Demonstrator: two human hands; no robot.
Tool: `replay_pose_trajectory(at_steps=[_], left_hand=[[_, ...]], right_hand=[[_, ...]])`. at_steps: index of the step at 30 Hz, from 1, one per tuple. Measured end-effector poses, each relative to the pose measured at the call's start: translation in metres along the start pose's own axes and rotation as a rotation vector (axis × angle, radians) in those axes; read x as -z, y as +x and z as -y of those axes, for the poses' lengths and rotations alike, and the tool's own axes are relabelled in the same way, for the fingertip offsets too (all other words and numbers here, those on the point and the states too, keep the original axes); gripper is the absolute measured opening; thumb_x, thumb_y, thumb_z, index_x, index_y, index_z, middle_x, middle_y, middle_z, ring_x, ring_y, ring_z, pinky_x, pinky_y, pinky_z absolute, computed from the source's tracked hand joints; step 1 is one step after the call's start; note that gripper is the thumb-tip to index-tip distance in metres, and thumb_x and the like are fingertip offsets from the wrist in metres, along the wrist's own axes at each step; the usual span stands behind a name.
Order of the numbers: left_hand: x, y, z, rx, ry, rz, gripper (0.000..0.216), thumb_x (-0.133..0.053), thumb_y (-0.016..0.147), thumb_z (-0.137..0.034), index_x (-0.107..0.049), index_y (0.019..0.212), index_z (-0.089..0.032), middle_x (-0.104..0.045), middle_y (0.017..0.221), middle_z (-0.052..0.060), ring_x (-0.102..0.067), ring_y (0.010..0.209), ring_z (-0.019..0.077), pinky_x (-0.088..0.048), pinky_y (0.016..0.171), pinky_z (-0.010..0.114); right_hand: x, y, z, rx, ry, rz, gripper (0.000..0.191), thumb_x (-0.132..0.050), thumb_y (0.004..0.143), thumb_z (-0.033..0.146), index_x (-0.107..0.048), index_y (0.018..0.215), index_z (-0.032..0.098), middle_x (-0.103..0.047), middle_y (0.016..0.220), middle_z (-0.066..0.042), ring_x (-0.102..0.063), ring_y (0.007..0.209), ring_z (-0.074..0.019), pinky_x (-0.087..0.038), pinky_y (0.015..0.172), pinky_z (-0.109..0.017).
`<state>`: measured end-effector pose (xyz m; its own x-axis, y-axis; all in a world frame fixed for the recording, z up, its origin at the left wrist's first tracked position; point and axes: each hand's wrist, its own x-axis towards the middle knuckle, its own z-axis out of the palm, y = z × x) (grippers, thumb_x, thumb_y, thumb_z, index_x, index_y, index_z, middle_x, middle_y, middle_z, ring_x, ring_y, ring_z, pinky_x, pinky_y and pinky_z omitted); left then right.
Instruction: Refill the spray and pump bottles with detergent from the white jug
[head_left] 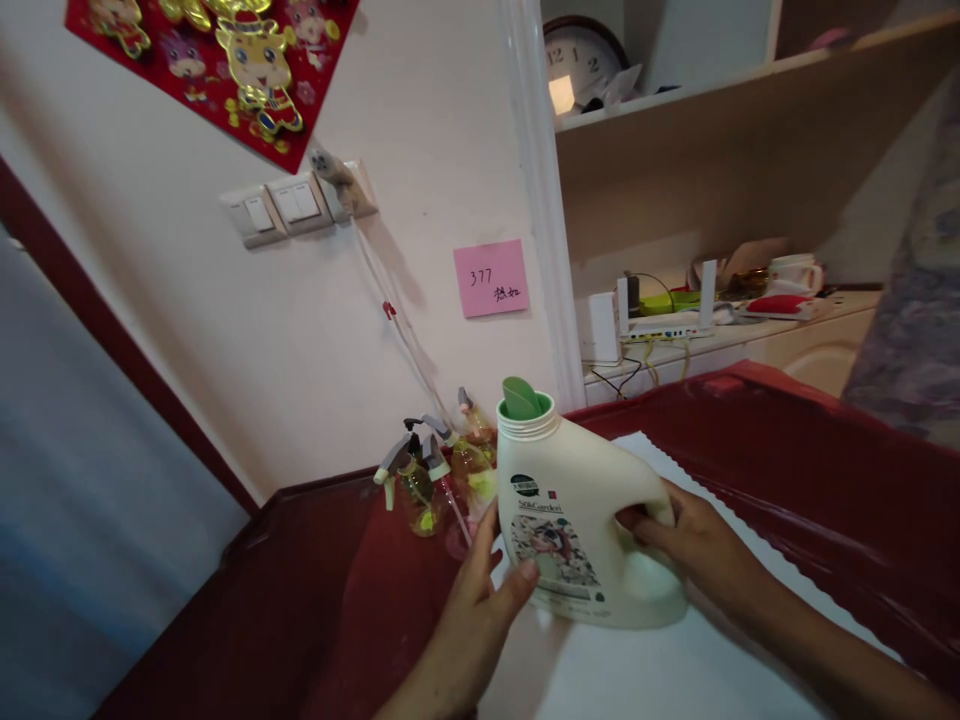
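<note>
- I read "377" on the pink sticky note (pixel 491 278) on the wall, with two handwritten characters below it.
- The cream detergent bottle (pixel 577 520) carries a label reading "Silk Garden"; smaller print is too fine.
- The clock (pixel 581 55) on the shelf shows 12, 1, 2.

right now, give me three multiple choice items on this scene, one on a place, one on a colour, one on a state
1. Where are the spray bottles?
A. on the shelf
B. left of the detergent bottle, by the wall
C. on the white mat

2. What colour is the sticky note?
A. pink
B. yellow
C. blue

3. How is the detergent bottle held?
A. lying untouched
B. by the left hand only
C. by both hands

Answers:
1 B, they cluster near the wall beside it.
2 A, it shows pink on the white wall.
3 C, the right hand grips the handle and the left hand touches its front.
</note>
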<state>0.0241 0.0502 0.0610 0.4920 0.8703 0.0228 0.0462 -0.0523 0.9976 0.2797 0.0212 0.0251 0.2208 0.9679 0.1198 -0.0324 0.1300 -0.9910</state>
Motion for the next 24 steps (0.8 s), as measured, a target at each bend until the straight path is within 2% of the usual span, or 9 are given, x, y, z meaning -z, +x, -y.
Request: replay_pose_trajectory(at_steps=[4, 9, 15, 21, 24], left_hand=[[-0.002, -0.003, 0.014, -0.007, -0.019, 0.006, 0.092, -0.074, 0.081, -0.057, -0.028, 0.158, -0.033, -0.037, 0.164, 0.005, -0.030, 0.152, 0.0322, -0.023, 0.125, 0.050], [-0.002, -0.005, 0.017, -0.031, -0.038, 0.006, 0.093, -0.075, 0.079, -0.057, -0.032, 0.155, -0.027, -0.042, 0.160, 0.010, -0.040, 0.145, 0.0322, -0.032, 0.120, 0.048], [0.008, -0.002, 0.022, -0.021, 0.082, -0.141, 0.078, -0.072, 0.079, -0.054, -0.046, 0.144, -0.019, -0.044, 0.157, 0.017, -0.039, 0.144, 0.0357, -0.031, 0.117, 0.052], [-0.001, -0.005, 0.022, -0.032, -0.020, -0.084, 0.067, -0.073, 0.079, -0.041, -0.052, 0.139, -0.021, -0.060, 0.141, 0.015, -0.056, 0.127, 0.0341, -0.043, 0.107, 0.050], [-0.005, -0.007, 0.025, -0.045, -0.085, -0.095, 0.068, -0.076, 0.076, -0.038, -0.054, 0.138, -0.021, -0.061, 0.140, 0.014, -0.059, 0.123, 0.0350, -0.046, 0.105, 0.051]], right_hand=[[-0.002, 0.000, -0.016, -0.034, -0.024, -0.073, 0.054, -0.074, 0.079, 0.059, -0.066, 0.118, 0.022, -0.076, 0.104, -0.008, -0.070, 0.089, -0.0301, -0.056, 0.075, -0.040], [-0.002, -0.006, -0.019, -0.096, -0.093, -0.119, 0.064, -0.072, 0.075, 0.069, -0.065, 0.115, 0.020, -0.076, 0.099, -0.008, -0.070, 0.087, -0.0309, -0.055, 0.074, -0.040], [0.000, -0.009, -0.026, -0.128, -0.128, -0.172, 0.068, -0.073, 0.071, 0.072, -0.065, 0.115, 0.021, -0.077, 0.095, -0.006, -0.069, 0.085, -0.0288, -0.054, 0.071, -0.035], [-0.002, -0.011, -0.029, -0.118, -0.152, -0.248, 0.067, -0.073, 0.070, 0.072, -0.067, 0.110, 0.020, -0.077, 0.092, -0.006, -0.069, 0.079, -0.0268, -0.054, 0.065, -0.032], [0.001, -0.008, -0.042, -0.102, -0.198, -0.335, 0.063, -0.076, 0.069, 0.070, -0.069, 0.107, 0.019, -0.077, 0.086, -0.005, -0.069, 0.074, -0.0264, -0.054, 0.059, -0.030]])
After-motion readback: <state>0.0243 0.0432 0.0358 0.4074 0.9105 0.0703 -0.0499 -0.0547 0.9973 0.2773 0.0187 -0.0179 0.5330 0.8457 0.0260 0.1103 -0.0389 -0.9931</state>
